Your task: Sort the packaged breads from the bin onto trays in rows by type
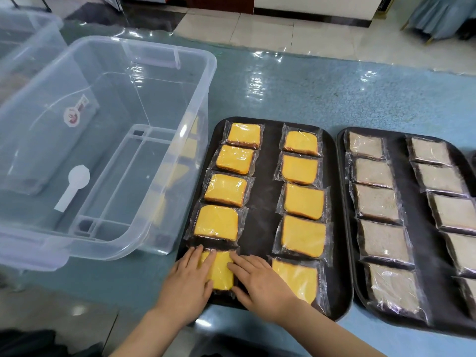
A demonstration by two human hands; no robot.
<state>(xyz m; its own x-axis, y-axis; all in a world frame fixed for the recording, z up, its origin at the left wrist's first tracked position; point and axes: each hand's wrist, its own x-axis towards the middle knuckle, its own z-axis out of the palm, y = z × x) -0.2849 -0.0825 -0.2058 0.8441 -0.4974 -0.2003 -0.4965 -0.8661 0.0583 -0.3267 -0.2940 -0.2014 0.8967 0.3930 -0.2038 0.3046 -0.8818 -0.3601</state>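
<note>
A clear plastic bin (pixel 180 140) stands at the left with no bread inside. To its right lies a dark tray (pixel 262 181) with two rows of several yellow packaged breads. The nearest yellow bread (pixel 221 271) of the left row lies flat on the tray. My left hand (pixel 189 282) rests flat on its left side and my right hand (pixel 260 282) on its right side, fingers spread. A second dark tray (pixel 404 202) at the right carries two rows of several grey-brown packaged breads.
The table has a blue-green cover under shiny plastic film (pixel 322 94). Another clear bin (pixel 28 45) stands at the far left behind the first. The floor (pixel 296 29) lies beyond the table's far edge. The right tray runs off the frame's right side.
</note>
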